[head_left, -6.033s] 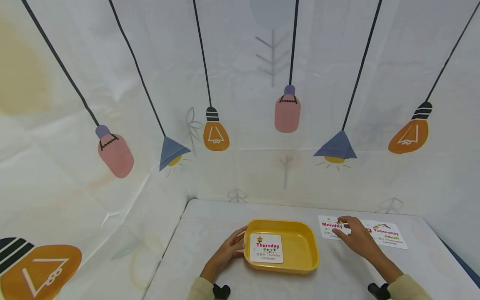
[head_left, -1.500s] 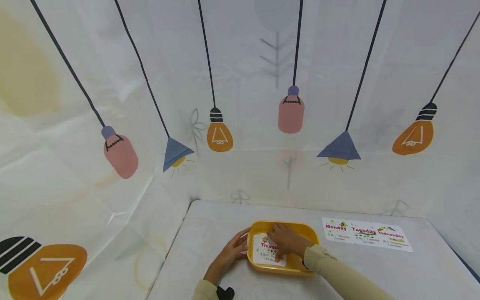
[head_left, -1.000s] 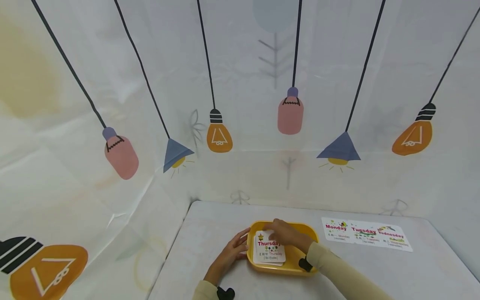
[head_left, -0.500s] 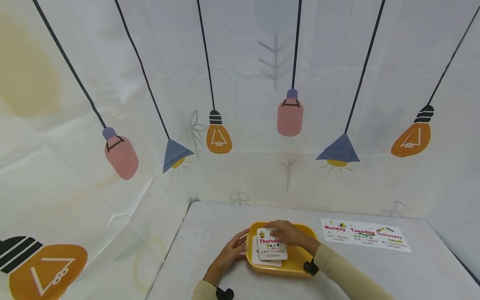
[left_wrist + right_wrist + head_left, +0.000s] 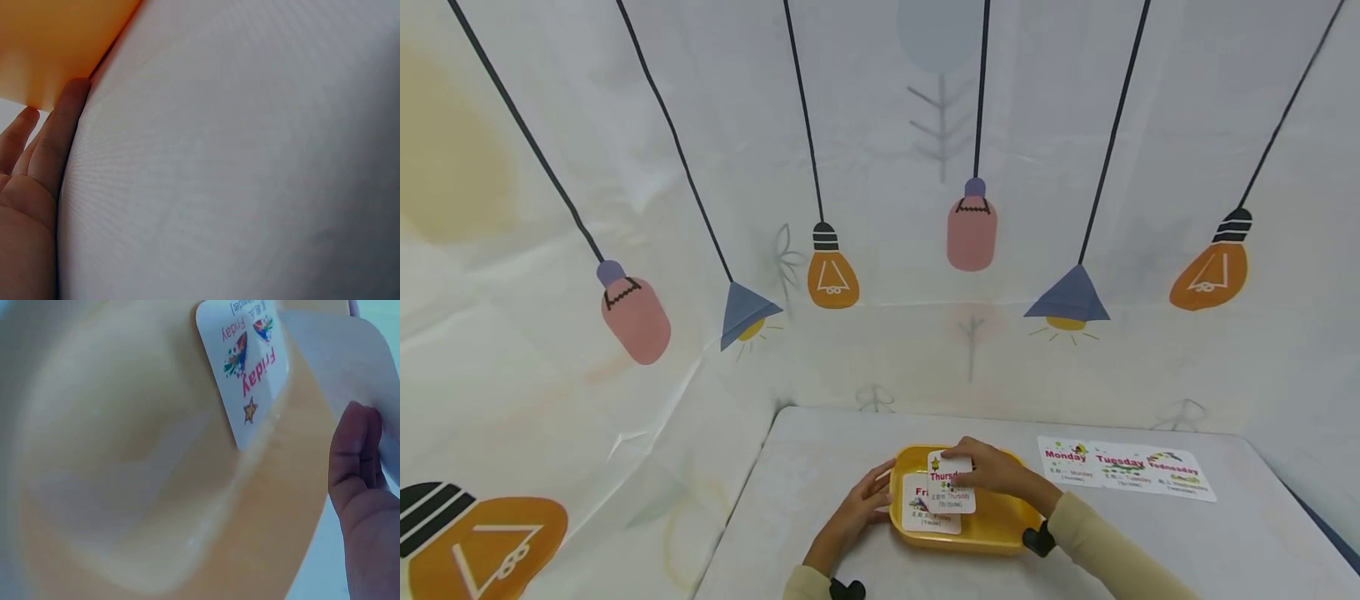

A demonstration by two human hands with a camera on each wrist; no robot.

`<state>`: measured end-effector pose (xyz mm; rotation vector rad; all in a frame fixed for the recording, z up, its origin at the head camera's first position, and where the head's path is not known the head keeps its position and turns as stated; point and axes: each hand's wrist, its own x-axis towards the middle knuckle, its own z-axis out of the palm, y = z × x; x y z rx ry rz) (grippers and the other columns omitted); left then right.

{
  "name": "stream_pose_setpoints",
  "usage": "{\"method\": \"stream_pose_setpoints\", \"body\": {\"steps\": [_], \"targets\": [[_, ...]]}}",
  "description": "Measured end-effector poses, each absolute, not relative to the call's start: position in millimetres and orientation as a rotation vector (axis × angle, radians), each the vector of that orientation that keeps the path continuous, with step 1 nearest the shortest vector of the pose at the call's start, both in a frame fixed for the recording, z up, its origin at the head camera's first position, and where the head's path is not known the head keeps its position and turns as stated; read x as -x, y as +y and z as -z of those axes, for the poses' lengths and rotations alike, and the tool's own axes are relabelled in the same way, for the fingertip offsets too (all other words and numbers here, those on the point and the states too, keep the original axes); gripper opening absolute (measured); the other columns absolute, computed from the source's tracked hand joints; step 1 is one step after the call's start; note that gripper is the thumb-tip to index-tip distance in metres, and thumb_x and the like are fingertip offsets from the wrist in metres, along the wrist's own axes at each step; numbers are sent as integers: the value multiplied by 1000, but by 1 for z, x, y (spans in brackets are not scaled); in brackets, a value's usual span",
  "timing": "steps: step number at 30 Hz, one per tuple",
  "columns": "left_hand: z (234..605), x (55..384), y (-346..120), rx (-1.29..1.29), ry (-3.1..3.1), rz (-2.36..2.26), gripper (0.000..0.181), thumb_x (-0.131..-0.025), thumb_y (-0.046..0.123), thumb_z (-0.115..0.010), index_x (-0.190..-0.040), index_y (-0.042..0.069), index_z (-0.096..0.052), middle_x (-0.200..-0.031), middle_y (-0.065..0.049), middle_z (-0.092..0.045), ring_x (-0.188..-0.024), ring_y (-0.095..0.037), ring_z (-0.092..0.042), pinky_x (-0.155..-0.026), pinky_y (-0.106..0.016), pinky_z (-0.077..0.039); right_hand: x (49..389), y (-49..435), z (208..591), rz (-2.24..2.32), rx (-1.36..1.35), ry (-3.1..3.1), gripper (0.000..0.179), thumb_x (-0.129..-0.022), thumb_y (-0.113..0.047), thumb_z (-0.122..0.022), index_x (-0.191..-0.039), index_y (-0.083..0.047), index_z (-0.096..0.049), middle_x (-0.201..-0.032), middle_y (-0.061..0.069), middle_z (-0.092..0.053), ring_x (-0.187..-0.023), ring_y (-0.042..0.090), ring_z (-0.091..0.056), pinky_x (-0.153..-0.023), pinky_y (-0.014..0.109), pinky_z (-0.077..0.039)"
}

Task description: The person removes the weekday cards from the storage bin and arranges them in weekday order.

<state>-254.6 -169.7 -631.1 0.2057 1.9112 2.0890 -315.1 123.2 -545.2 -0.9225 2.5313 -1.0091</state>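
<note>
In the head view, my right hand (image 5: pixel 988 467) pinches the Thursday card (image 5: pixel 951 492) by its right side, raised over the yellow tray (image 5: pixel 1000 533). Beneath it a Friday card (image 5: pixel 928 523) lies in the tray's left part, partly covered by the Thursday card. The right wrist view shows the pale back of the held card (image 5: pixel 340 353) and the Friday card (image 5: pixel 247 369) against the tray wall. My left hand (image 5: pixel 857 507) touches the tray's left side with fingers extended. In the left wrist view those fingers (image 5: pixel 62 125) rest against the tray's outer wall (image 5: pixel 56 44).
Monday (image 5: pixel 1067 463), Tuesday (image 5: pixel 1120 467) and Wednesday (image 5: pixel 1180 477) cards lie in a row on the white table (image 5: pixel 820 442), right of the tray. Behind the table stands a pale wall cloth (image 5: pixel 895 350) printed with hanging lamps.
My right hand went from the row of cards to the tray and took hold of the Thursday card. Lifting and shifting it right uncovered the Friday card. The left hand stays at the tray.
</note>
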Motion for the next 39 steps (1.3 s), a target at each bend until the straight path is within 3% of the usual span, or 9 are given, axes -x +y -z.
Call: {"method": "stream_pose_setpoints", "body": {"steps": [4,9,11,13,19,27,39], "targets": [[632,255,-172,-219,1897,-2103,62,-98,17,-59,-155,17,-37,-160,-24,-31,-139,-34,-48,-90,-40,-59,310,129,542,1041,830,2557,41,-93,-30,-70,-132,-18,-66,-121,5,-65,-97,20,-55,-79,32,-49],[632,255,-172,-221,1883,-2108,62,-98,18,-60,-155,16,-37,-160,-23,-32,-138,-33,-49,-90,-40,-59,307,141,541,1232,735,2510,32,-98,-23,-64,-128,-16,-69,-114,8,-67,-83,16,-53,-66,23,-43],[632,255,-171,-215,1881,-2106,62,-98,18,-60,-155,17,-37,-160,-23,-33,-137,-33,-50,-90,-39,-59,306,148,540,1291,716,2475,33,-98,-22,-63,-130,-14,-68,-116,10,-67,-83,15,-54,-65,20,-43],[632,255,-171,-216,1886,-2102,62,-98,18,-60,-155,17,-37,-160,-23,-33,-137,-33,-51,-89,-39,-59,305,155,540,1331,688,2458,36,-98,-24,-63,-132,-13,-66,-129,13,-65,-86,16,-54,-67,20,-45],[631,255,-169,-237,1888,-2099,63,-98,18,-59,-156,16,-35,-160,-24,-31,-137,-34,-50,-89,-39,-59,299,174,537,1378,498,2495,48,-91,-29,-73,-135,-13,-64,-123,10,-65,-83,18,-51,-62,22,-42],[632,255,-167,-218,1892,-2111,62,-98,14,-58,-156,16,-36,-160,-24,-32,-135,-33,-52,-89,-39,-59,286,204,530,1497,375,2495,50,-94,-25,-68,-141,-12,-57,-140,18,-57,-99,21,-55,-76,20,-52],[633,253,-168,-294,1884,-2117,62,-100,13,-55,-157,11,-31,-159,-28,-29,-137,-36,-49,-89,-38,-59,262,261,536,1654,160,2515,54,-97,-18,-63,-147,-4,-48,-153,26,-40,-92,8,-61,-78,20,-57]]}}
